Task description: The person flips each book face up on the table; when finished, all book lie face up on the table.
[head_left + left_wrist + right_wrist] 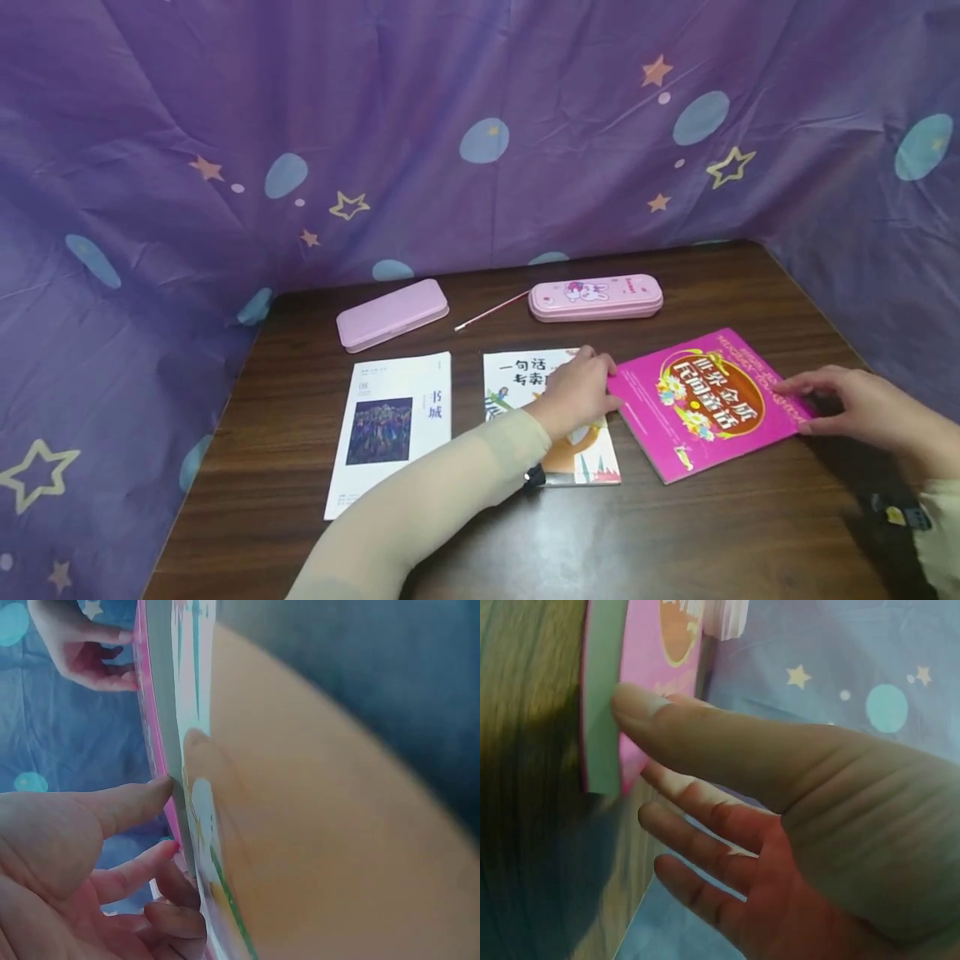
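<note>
A thick pink book (652, 408) with an oval red title panel lies tilted on the right of the table in the head view. At its left edge is my left hand (583, 390), gripping it with thumb and fingertips. My right hand (862, 406) pinches the opposite edge; in the right wrist view its thumb (649, 712) presses the page side and the other fingers are loosely bent. Under my left hand and forearm lies a white illustrated book (600, 462), partly covered. The left wrist view shows the pink book's side (166, 697) close over that illustrated cover.
A white book (397, 375) with a dark picture lies at left, its lower corner behind my left sleeve. Along the back are a plain pink case (393, 315), a thin red stick (491, 312) with a white tip, and a pink rabbit pencil case (596, 298). A purple curtain (420, 100) hangs behind.
</note>
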`<state>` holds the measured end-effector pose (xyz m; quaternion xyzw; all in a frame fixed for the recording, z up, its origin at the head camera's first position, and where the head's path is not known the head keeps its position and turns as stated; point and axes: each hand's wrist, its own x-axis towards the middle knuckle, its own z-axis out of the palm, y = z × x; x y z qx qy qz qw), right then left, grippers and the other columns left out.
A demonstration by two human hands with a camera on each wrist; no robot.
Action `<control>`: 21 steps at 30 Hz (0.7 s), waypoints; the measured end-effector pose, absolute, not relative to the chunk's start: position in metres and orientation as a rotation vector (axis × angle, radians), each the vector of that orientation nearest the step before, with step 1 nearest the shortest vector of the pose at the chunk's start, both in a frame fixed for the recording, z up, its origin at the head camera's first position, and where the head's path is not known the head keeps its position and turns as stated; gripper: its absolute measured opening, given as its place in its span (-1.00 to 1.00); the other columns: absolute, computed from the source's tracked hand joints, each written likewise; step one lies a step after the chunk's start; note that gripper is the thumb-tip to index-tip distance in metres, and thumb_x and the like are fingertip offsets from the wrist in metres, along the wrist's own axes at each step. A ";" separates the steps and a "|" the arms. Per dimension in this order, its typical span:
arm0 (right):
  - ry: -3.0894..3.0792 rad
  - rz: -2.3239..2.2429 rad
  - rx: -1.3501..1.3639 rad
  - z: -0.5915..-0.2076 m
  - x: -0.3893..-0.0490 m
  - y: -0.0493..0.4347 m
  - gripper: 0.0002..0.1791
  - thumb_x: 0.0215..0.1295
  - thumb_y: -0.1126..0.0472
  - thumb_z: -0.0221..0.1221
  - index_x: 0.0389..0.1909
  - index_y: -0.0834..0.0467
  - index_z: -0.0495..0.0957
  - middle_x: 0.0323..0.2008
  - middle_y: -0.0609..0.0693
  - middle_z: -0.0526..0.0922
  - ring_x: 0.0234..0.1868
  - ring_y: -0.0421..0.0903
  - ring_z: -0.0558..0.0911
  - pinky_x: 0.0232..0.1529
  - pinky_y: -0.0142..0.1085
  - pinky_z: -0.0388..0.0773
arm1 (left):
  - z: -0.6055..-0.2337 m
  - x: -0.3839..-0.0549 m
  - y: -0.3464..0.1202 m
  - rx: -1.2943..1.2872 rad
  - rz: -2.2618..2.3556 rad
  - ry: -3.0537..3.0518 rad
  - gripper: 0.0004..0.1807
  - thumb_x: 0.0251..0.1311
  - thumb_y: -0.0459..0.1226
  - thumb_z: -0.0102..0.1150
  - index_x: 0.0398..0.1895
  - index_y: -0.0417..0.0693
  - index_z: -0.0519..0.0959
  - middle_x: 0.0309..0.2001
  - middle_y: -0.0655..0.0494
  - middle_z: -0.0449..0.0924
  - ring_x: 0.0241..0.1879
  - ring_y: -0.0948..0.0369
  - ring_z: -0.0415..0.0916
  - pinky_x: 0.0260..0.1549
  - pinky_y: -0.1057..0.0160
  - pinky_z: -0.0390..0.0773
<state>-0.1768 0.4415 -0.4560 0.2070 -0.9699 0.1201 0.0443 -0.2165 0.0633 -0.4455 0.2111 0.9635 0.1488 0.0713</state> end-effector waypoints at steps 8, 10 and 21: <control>-2.776 0.260 0.747 -0.463 -0.195 0.454 -0.46 -0.38 0.25 0.67 -0.20 0.08 0.77 -0.44 -0.16 0.66 -0.36 -0.32 0.60 -0.33 -0.39 0.47 | -0.444 -0.218 0.061 0.783 0.408 2.888 -0.72 0.27 -0.03 0.37 0.02 0.21 0.73 -0.09 0.28 0.66 -0.12 0.35 0.60 -0.19 0.43 0.55; -2.766 0.269 0.738 -0.464 -0.199 0.457 -0.48 -0.37 0.26 0.66 -0.21 0.08 0.77 -0.43 -0.15 0.67 -0.37 -0.32 0.60 -0.33 -0.42 0.45 | -0.444 -0.218 0.061 0.799 0.436 2.859 -0.80 0.30 -0.08 0.35 -0.04 0.23 0.74 -0.14 0.31 0.71 -0.14 0.36 0.62 -0.20 0.44 0.54; -2.826 0.266 0.588 -0.465 -0.218 0.455 -0.63 -0.20 0.31 0.61 -0.26 0.08 0.80 -0.29 0.00 0.75 -0.30 -0.42 0.55 -0.31 -0.40 0.47 | -0.442 -0.201 0.054 0.921 0.625 2.637 -0.80 0.26 -0.20 0.40 -0.06 0.17 0.74 -0.53 0.43 0.60 -0.50 0.53 0.45 -0.36 0.56 0.37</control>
